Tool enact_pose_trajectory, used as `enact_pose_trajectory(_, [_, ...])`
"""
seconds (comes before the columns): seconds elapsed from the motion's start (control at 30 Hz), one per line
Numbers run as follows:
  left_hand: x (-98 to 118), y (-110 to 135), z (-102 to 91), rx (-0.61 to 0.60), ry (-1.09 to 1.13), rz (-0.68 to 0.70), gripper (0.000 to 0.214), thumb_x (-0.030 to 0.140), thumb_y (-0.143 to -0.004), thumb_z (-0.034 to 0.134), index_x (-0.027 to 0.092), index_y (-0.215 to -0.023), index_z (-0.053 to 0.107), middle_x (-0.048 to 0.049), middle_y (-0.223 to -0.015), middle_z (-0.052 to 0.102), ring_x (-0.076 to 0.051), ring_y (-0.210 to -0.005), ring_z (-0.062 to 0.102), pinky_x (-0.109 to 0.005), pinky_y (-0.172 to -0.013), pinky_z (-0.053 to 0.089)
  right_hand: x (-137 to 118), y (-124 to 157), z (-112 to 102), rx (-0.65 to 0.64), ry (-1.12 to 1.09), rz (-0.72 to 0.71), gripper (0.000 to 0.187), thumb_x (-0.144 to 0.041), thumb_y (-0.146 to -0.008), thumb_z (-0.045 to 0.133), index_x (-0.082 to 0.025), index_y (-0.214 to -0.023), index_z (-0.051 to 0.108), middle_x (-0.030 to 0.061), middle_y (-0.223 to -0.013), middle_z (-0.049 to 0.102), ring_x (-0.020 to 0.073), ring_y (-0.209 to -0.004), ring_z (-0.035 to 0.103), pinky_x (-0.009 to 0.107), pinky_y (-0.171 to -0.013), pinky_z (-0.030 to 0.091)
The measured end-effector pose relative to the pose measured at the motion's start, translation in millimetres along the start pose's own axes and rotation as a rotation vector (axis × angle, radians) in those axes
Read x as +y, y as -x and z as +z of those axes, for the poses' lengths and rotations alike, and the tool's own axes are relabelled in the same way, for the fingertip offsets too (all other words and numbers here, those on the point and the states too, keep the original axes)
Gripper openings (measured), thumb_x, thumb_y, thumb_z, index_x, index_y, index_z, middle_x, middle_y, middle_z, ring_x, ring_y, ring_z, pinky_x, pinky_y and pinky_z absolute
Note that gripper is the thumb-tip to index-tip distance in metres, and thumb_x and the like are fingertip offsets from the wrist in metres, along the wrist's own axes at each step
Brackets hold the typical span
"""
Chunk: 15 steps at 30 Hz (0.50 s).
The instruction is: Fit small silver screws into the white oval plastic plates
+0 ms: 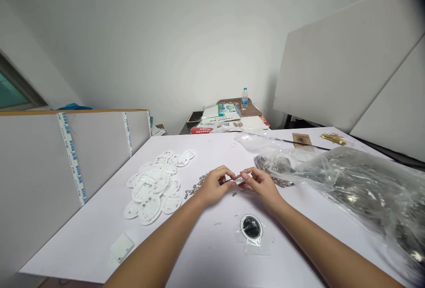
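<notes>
The left hand and right hand are close together. Both pinch a small white piece between them.

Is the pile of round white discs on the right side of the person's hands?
No, the pile of round white discs lies on the white table to the left of both the left hand and the right hand.

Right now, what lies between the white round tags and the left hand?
Small metal pieces lie between the white round tags and left hand, in the head view.
</notes>
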<state>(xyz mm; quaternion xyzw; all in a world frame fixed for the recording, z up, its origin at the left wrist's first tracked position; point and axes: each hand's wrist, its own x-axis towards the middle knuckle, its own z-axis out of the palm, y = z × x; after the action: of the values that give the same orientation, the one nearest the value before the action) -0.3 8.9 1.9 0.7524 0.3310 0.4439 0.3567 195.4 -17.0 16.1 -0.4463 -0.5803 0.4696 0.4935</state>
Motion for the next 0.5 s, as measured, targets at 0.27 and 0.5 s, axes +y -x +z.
enact_pose_trajectory(0.27, [-1.2, 1.9, 1.0, 0.028, 0.132, 0.039, 0.027, 0.041, -0.076, 0.074, 0.015, -0.085, 0.068, -0.0028, -0.082, 0.061, -0.009, -0.068, 0.046, -0.024, -0.066, 0.037, 0.1, 5.3, 10.8, -0.057, -0.116, 0.092, 0.047, -0.063, -0.08, 0.064, -0.016, -0.084, 0.062, 0.0066, -0.077, 0.069, 0.021, -0.072, 0.07, 0.036, -0.064, 0.062])
enact_pose_trajectory(0.5, [-3.6, 4.5, 1.9, 0.046, 0.199, -0.007, 0.031, 0.042, -0.076, 0.073, 0.013, -0.082, 0.064, -0.0001, -0.071, 0.055, -0.006, -0.061, 0.041, -0.022, -0.059, 0.034, 5.7, 5.5, 10.4, -0.116, -0.04, 0.022, 0.05, -0.063, -0.086, 0.056, -0.014, -0.081, 0.062, 0.0055, -0.059, 0.066, 0.0176, -0.05, 0.065, 0.027, -0.046, 0.053])
